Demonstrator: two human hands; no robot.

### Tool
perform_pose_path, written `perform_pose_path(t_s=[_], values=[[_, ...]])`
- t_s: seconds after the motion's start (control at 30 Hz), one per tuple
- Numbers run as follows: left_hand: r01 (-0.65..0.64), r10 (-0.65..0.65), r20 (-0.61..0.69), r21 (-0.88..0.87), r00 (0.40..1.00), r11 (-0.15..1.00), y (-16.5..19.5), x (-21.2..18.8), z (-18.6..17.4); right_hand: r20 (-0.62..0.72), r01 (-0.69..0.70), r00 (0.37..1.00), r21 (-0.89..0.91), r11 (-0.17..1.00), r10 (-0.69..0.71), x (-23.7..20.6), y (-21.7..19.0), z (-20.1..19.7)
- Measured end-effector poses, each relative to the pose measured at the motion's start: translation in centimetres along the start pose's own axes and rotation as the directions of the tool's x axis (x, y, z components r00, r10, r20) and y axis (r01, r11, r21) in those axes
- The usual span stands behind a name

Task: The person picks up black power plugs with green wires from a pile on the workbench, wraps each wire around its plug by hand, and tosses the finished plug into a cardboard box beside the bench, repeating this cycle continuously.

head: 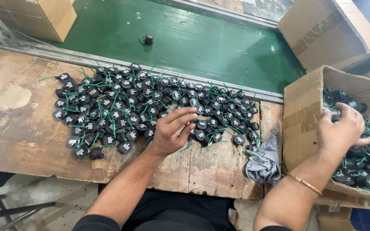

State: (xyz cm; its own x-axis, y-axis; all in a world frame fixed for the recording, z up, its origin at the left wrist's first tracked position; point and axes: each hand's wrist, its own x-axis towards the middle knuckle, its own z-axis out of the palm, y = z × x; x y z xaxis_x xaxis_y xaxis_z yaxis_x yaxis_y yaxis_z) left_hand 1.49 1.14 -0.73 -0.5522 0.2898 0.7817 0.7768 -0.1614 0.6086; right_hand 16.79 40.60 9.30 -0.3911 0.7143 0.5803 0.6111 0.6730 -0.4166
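Left hand [170, 133] fingers spread on black-part pile [150, 107] (green leads) — right hand [341, 130] loosely open inside cardboard box [302, 115] right of pile.

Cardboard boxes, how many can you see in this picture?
3. One open brown cardboard box at the right, which the right hand reaches into; one behind it at top right; one at top left. Others may lie out of view.

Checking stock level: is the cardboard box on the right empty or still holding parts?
Holding parts. The open cardboard box shows black round parts with green wires inside, and the right hand reaches in. How deep they lie cannot be told.
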Motion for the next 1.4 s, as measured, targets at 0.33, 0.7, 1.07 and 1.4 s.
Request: perform_pose_path(t_s=[0.33,0.7,1.07,1.4], values=[[0.112,-0.11,-0.048,0.037,0.993,0.993,-0.6,0.3,-0.3,-0.201,0.637,0.726,0.557,0.533,-0.658,-10.1,-11.6,4.1],[-0.037,-0.168,0.401,0.455,0.901,0.89,-0.2,-1.6,2.7,-0.048,0.501,0.727,0.72,0.481,-0.685,-15.9,-13.5,9.9],[-0.032,-0.27,0.45,0.558,0.851,0.829,-1.7,-2.2,2.9,0.072,0.109,0.904,0.914,0.39,-0.421,-15.9,-11.3,11.3],[0.131,-0.271,0.211,0.508,0.939,0.851,-2.6,-1.1,2.1,0.089,0.15,0.84,0.91,0.387,-0.535,-16.9,-12.8,10.4]])
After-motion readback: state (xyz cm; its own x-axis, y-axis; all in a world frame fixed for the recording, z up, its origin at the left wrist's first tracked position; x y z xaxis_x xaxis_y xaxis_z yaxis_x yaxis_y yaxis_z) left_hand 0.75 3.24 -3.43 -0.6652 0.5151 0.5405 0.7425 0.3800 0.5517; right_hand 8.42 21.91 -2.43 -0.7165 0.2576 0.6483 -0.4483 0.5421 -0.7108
